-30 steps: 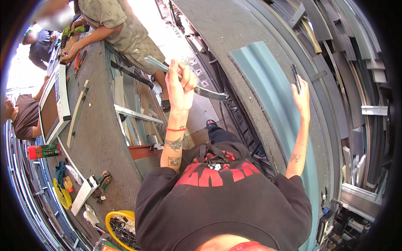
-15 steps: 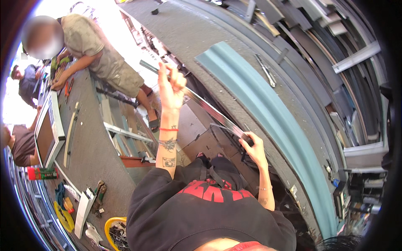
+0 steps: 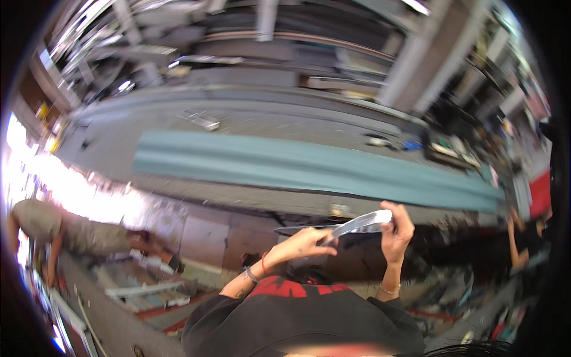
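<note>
A shiny, narrow metal strip (image 3: 363, 221) is held in front of my body, running between my two hands and blurred by motion. My left hand (image 3: 303, 245) closes around its left part, with a red band on that wrist. At the other end, my right hand (image 3: 397, 232) pinches the strip between thumb and fingers, its fingertips pointing up. A thin dark length shows just behind the strip and juts out past my left hand; whether it is part of the same piece I cannot tell. Beyond my hands, a long teal ribbed panel (image 3: 297, 162) lies along a grey workbench (image 3: 113, 140).
Metal tools (image 3: 202, 122) and a blue-tipped item (image 3: 411, 144) lie on the bench behind the panel. Racks of long profiles (image 3: 250, 50) fill the back, beside a broad post (image 3: 419, 53). One person (image 3: 89, 235) stands at left, another (image 3: 522, 238) at far right.
My view has swung to the right, so the bench and teal panel now run across ahead. My hands have come closer together along the strip, and my left hand is lower.
</note>
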A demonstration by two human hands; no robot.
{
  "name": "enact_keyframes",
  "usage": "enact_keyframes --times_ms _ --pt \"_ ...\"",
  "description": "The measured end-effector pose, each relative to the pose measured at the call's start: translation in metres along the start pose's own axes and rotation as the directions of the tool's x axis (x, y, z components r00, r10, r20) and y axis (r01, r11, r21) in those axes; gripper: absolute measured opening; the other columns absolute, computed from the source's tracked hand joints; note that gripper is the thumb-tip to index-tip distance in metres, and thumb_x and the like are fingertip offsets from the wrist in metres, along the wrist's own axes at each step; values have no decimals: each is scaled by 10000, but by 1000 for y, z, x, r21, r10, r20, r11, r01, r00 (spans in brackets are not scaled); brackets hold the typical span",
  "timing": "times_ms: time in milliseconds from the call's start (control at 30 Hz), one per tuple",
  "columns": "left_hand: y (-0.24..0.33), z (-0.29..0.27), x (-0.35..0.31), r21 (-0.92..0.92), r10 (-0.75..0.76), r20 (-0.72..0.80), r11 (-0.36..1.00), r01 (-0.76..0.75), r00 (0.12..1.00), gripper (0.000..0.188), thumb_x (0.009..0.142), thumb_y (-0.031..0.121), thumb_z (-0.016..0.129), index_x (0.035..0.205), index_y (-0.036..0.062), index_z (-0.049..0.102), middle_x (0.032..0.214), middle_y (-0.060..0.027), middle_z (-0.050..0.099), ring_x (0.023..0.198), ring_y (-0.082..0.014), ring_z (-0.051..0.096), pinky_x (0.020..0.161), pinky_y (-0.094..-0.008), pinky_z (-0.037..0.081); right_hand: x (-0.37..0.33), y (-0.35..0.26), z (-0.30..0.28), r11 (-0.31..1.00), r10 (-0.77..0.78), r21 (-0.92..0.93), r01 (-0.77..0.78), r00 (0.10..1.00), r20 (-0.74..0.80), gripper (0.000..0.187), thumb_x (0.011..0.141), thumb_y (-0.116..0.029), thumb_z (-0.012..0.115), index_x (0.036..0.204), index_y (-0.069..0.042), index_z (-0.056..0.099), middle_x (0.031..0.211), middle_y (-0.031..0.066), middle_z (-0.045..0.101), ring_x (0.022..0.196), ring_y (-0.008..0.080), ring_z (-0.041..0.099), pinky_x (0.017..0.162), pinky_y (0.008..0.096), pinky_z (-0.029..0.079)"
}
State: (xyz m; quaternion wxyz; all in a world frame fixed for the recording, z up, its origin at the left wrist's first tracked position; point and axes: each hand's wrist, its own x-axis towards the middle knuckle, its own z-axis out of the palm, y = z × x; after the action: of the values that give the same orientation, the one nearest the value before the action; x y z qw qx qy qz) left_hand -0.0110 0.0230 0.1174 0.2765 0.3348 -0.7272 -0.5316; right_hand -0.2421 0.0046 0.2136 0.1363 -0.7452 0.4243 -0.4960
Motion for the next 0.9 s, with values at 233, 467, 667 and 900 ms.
enact_keyframes --times_ms 233,467,667,900 --pt "49 96 105 -343 57 508 928 142 859 283 818 254 734 787 -3 621 639 21 541 624 -59 463 563 -257 388 -48 106 -171 959 147 -24 -284 565 -812 396 954 -283 381 1015 24 623 905 48 619 801 135 555 739 291 446" --pt "110 135 206 15 569 439 769 -639 695 464 786 -34 603 1237 37 521 1137 -185 567 1101 -373 543 910 -401 461 -110 143 -115 852 519 71 -518 855 12 312 963 -301 491 968 -3 584 726 155 601 716 305 622 621 383 473" --pt "43 145 254 344 101 624 855 -389 775 285 929 267 494 1126 74 569 680 -76 590 573 -263 579 514 -364 453 -118 107 -179 826 563 -243 -509 764 316 413 845 -402 643 1053 -51 577 845 176 675 766 312 666 693 360 520" --pt "57 123 219 -304 191 910 912 277 368 366 923 307 493 831 -30 600 555 -24 511 484 -81 439 453 -248 352 -122 136 -240 798 603 15 -603 797 -32 179 778 -83 673 940 -30 620 732 86 646 663 150 591 651 301 490"
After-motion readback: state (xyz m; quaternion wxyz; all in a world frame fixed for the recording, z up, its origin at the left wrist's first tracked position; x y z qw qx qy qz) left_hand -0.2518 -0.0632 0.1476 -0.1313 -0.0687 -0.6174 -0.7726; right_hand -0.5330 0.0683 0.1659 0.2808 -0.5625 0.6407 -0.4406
